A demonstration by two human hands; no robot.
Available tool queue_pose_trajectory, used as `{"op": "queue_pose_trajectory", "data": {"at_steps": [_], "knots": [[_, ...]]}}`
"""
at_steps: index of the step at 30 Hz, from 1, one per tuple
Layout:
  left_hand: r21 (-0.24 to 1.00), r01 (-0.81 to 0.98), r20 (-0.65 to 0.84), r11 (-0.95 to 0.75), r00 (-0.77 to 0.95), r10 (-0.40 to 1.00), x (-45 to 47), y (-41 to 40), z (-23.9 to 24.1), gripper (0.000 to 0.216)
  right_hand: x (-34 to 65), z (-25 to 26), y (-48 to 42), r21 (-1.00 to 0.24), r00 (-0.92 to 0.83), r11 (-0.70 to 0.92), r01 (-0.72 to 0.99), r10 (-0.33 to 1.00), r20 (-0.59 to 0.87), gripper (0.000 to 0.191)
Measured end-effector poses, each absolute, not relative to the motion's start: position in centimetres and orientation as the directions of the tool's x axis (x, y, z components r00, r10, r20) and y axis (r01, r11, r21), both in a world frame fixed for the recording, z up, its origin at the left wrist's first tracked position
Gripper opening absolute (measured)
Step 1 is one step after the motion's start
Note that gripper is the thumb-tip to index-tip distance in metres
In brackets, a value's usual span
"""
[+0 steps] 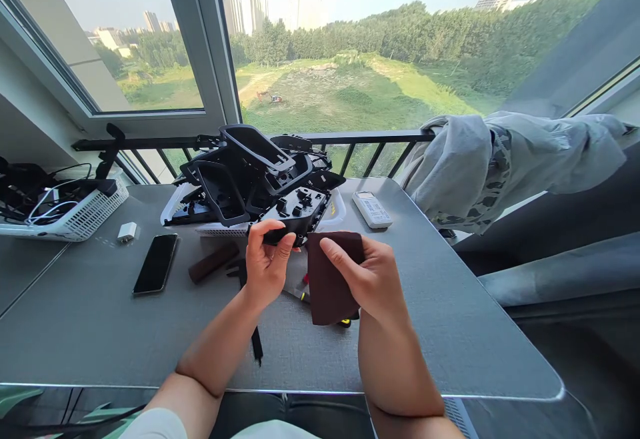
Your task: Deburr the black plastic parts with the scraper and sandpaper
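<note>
My left hand (270, 262) pinches the near edge of a black plastic part (297, 209), whose upper face carries several small raised pieces. In my right hand (373, 272), the thumb presses on a dark brown sheet (333, 286) that looks like sandpaper. The sheet hangs just right of the plastic part; whether they touch I cannot tell. Below the hands lie a black caliper-like tool (257, 346) and a tool with yellow-and-black parts (305, 298), both partly hidden. A dark brown roll (214, 262) rests left of my left hand.
Behind my hands, black plastic frames (220, 192) pile high over a white basket (170, 209). Another white basket (100, 209) with cables stands at left. A phone (156, 264), a white charger (127, 232) and a white device (371, 210) lie on the grey table (450, 332).
</note>
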State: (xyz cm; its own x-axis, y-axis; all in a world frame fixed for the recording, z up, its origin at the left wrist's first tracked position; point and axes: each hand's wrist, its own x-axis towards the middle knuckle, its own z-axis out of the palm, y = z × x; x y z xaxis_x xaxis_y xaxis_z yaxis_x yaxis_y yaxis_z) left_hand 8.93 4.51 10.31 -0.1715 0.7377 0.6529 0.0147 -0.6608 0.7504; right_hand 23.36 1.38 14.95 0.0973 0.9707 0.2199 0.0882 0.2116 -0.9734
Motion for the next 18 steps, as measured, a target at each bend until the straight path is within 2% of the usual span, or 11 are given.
{"op": "queue_pose_trajectory", "data": {"at_steps": [3, 7, 14, 18], "knots": [[0.799, -0.129, 0.561, -0.587, -0.191, 0.806, 9.21, 4.55, 10.75, 0.029, 23.47, 14.99, 1.6, -0.994, 0.061, 0.086, -0.061, 0.995, 0.082, 0.03], [0.79, -0.208, 0.541, -0.577, -0.206, 0.815, 9.4, 4.55, 10.95, 0.024, 23.06, 14.78, 1.93, -0.987, 0.007, 0.034, -0.157, 0.999, 0.033, 0.031], [0.758, -0.227, 0.566, -0.611, -0.235, 0.79, 9.39, 4.59, 10.95, 0.022, 23.2, 15.05, 1.59, -0.978, -0.084, -0.056, -0.201, 0.996, -0.04, 0.033], [0.774, -0.233, 0.541, -0.589, -0.24, 0.806, 9.36, 4.57, 11.0, 0.023, 23.07, 15.16, 1.41, -0.982, -0.012, 0.016, -0.186, 1.0, 0.019, 0.034]]}}
